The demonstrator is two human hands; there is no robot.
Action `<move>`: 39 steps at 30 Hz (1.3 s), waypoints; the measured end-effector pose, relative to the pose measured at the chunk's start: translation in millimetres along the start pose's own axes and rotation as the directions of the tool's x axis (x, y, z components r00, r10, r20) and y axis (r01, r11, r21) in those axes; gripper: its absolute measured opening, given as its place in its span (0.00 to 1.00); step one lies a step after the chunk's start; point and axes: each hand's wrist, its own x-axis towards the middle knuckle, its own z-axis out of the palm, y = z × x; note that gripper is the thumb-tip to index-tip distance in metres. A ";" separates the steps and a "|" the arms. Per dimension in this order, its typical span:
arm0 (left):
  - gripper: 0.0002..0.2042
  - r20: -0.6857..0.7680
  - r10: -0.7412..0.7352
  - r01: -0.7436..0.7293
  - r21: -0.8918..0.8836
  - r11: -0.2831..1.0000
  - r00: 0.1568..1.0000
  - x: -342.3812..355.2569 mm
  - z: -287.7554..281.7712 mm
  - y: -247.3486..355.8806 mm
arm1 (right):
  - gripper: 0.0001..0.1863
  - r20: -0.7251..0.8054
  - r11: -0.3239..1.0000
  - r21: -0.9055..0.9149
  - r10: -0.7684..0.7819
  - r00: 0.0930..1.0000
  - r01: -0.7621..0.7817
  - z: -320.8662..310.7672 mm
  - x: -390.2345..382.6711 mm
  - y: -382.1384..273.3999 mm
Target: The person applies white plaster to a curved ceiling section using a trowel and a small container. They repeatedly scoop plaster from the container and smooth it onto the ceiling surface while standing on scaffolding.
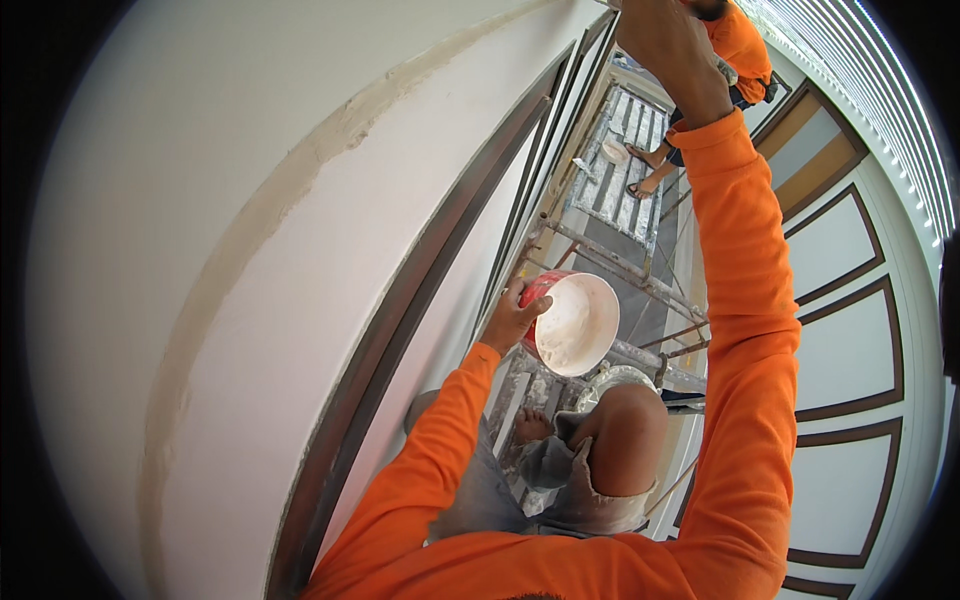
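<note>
My left hand (514,315) grips the rim of a small red bucket (531,345), thumb over the edge. The bucket is tilted toward me. Its inside is coated white, and a wet white paste (562,325) lies at the bottom. My right arm is stretched far forward and up along the wall. At the top edge of the picture, my right hand (668,50) shows only its back and wrist; its fingers are cut off, so what they hold, if anything, is hidden. Nearest to it is the upper end of the dark window frame (440,240).
A white wall (270,330) with a rough beige strip (300,165) curves along my left. I am on slatted scaffold planks (507,400) with metal tubes (640,275). A white-smeared round container (600,385) stands by my knee. Ahead, a co-worker in orange (738,45) stands on another platform (622,195).
</note>
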 end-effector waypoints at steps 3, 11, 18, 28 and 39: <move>0.39 0.017 -0.007 0.007 0.005 1.000 1.000 -1.7 -0.8 3.4 | 0.07 -0.086 0.976 -0.080 -0.209 0.974 0.203 -1.6 6.4 3.7; 0.38 0.028 -0.027 0.028 -0.008 1.000 0.999 -5.2 2.7 17.4 | 0.07 -0.031 0.959 -0.220 -0.187 0.982 0.176 -10.1 21.7 -5.1; 0.36 0.010 0.000 0.000 -0.010 1.000 1.000 -7.0 0.8 18.7 | 0.08 -0.015 0.947 -0.245 -0.216 0.976 0.206 -12.8 24.5 -11.3; 0.38 0.052 0.024 -0.025 0.022 0.999 0.998 -5.4 -2.0 19.4 | 0.04 -0.110 0.931 -0.131 -0.355 0.928 0.341 -43.7 16.4 -30.8; 0.38 0.072 0.003 -0.003 0.002 1.000 0.997 -6.1 -5.3 21.8 | 0.03 -0.025 0.955 -0.020 -0.296 0.955 0.295 -87.6 3.6 -69.2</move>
